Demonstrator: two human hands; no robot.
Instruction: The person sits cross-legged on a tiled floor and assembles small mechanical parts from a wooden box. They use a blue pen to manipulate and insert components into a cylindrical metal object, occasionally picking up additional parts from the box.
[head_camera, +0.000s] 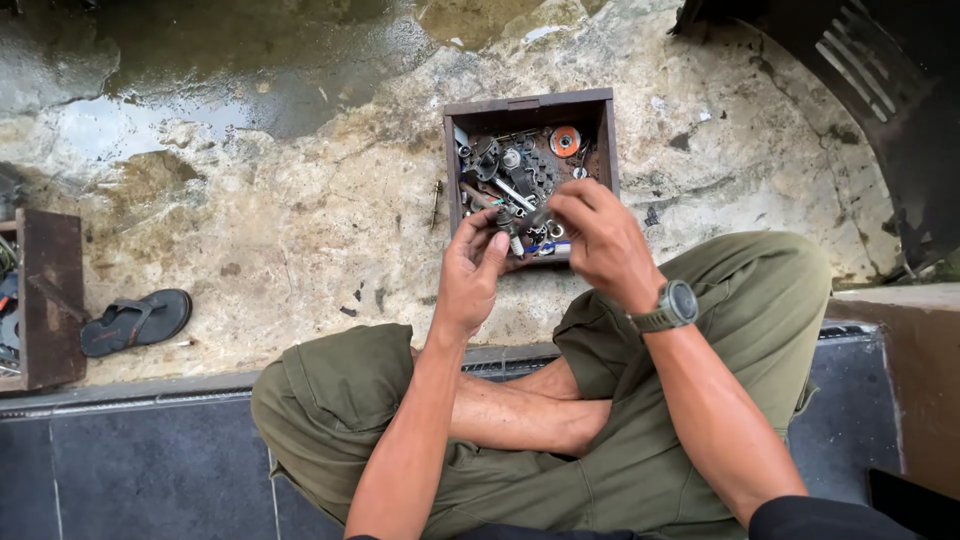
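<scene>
We sit cross-legged on a dark tiled step, olive shorts over our knees, with a wet, stained concrete floor (300, 230) spreading ahead. At twelve o'clock from our hands stands a small brown box (528, 104), open-topped and crowded with metal parts; an orange-and-silver disc (565, 141) lies in its far right corner, and grey fittings and a bright rod fill the rest. Our hands hang over the box's near edge and hide its front wall. Out at nine o'clock a dark sandal (135, 321) lies on the concrete, just beside another rusty box (50, 300) cut off by the frame. At two o'clock a black curved panel (880, 100) closes off the corner.

The left hand (470, 275) has its fingers curled and the thumb pressed in, pinching a small metal part (514, 232) — pale, short, partly hidden. The right hand (600, 245), with a grey watch (672, 306) on its wrist, bends its fingers down onto the same piece from the one o'clock side. The part sits between the two hands above the box's near edge; its long axis seems to run roughly from five o'clock to eleven — though we cannot tell which end leads.
</scene>
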